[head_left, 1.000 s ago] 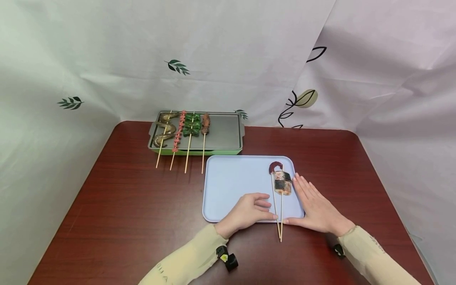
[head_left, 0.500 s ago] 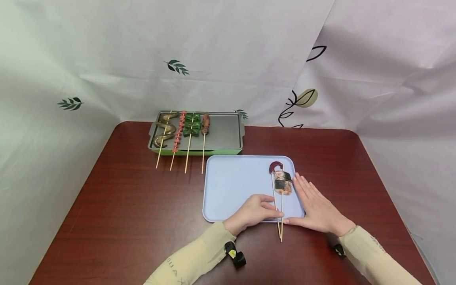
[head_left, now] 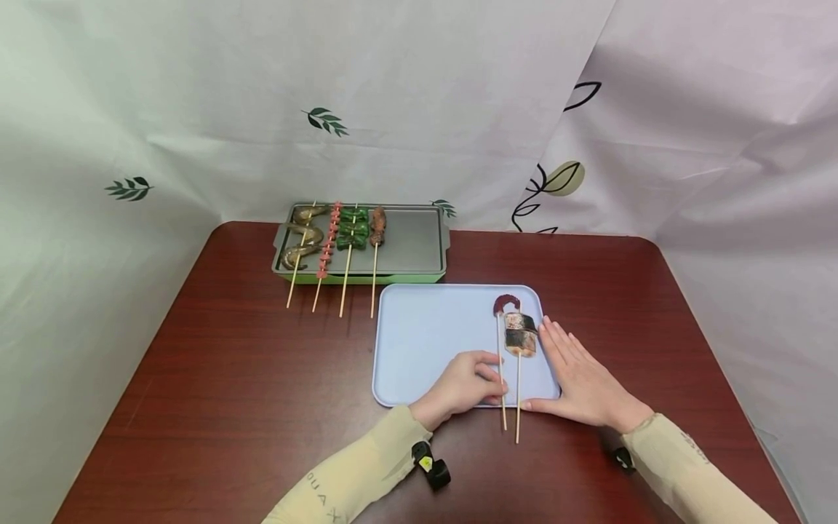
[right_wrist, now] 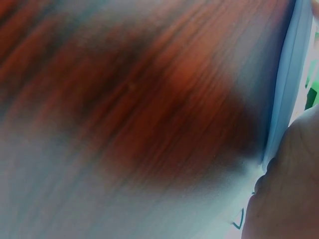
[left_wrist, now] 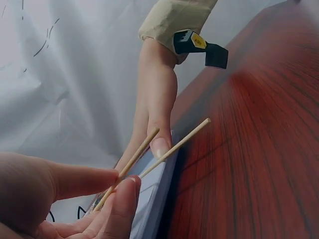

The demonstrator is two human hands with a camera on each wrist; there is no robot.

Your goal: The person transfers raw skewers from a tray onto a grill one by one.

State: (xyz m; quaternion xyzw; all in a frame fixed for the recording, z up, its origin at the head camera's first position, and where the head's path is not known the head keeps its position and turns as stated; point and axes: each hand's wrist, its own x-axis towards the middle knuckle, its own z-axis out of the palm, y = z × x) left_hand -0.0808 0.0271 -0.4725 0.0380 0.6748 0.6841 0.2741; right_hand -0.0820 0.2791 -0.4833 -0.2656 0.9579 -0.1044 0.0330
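Observation:
On the blue tray (head_left: pixel 419 335) lie two skewers. One bears a dark red curved piece (head_left: pixel 499 305), like an octopus tentacle; the other bears grilled pieces with a black band (head_left: pixel 520 334). My left hand (head_left: pixel 466 383) pinches the stick of the curved-piece skewer (left_wrist: pixel 143 146) between thumb and forefinger, over the tray's near edge. The second stick (left_wrist: pixel 192 133) passes close by in the left wrist view. With fingers straight, my right hand (head_left: pixel 585 382) rests along the tray's right edge, its thumb near the front edge beside the second stick.
Behind the tray stands a green and grey toy grill (head_left: pixel 414 241). Across its left half lie shrimp (head_left: pixel 304 234), a pink-piece skewer (head_left: pixel 329 240), green peppers (head_left: pixel 353 229) and a brown meat skewer (head_left: pixel 377 227), sticks overhanging the front. White cloth walls surround the table.
My left hand has reached right and taken hold of the curved-piece skewer's stick. That stick's lower end has shifted left, away from the other stick. My right hand stays put.

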